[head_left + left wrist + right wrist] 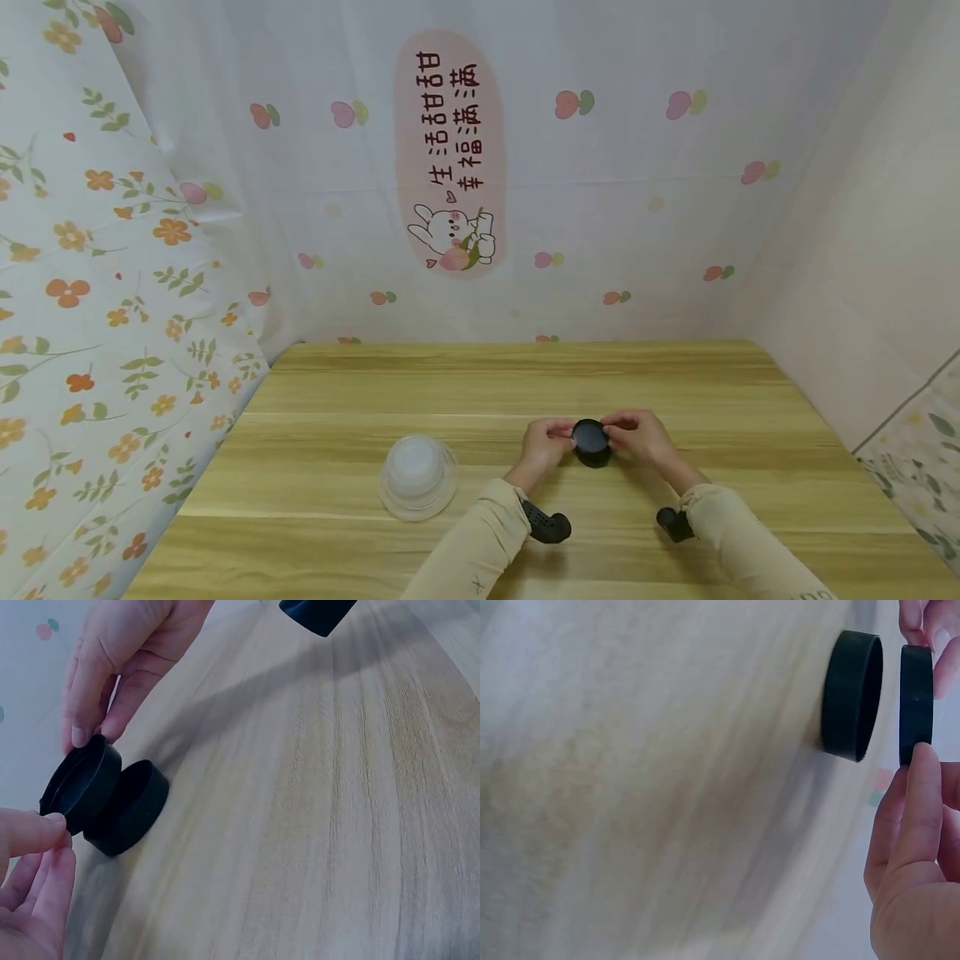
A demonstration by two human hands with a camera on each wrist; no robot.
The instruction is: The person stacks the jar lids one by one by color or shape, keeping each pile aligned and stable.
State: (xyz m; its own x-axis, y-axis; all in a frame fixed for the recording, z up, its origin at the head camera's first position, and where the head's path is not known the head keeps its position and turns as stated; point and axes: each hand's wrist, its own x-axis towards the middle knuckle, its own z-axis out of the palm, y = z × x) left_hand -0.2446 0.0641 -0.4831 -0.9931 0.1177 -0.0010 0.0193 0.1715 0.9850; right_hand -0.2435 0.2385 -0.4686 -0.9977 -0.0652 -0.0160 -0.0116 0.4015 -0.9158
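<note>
Both hands hold a black round lid (590, 435) up off the wooden table, one from each side. The left hand (543, 447) pinches its left edge between thumb and fingers. At the opposite edge, the right hand (640, 439) grips it the same way. Just beneath sits a second black round piece (847, 697), shallow with an open top, standing on the table. A narrow gap separates the lid (916, 697) from this lower piece in the right wrist view. From the head view, the lid covers most of the lower piece.
Left of the hands, a translucent white bowl-like container (415, 468) stands on a clear round rim or plate (405, 510). Black wrist devices (550, 527) are worn at both sleeves. Patterned cloth (600, 208) hangs behind the wooden table (322, 383) and along its sides.
</note>
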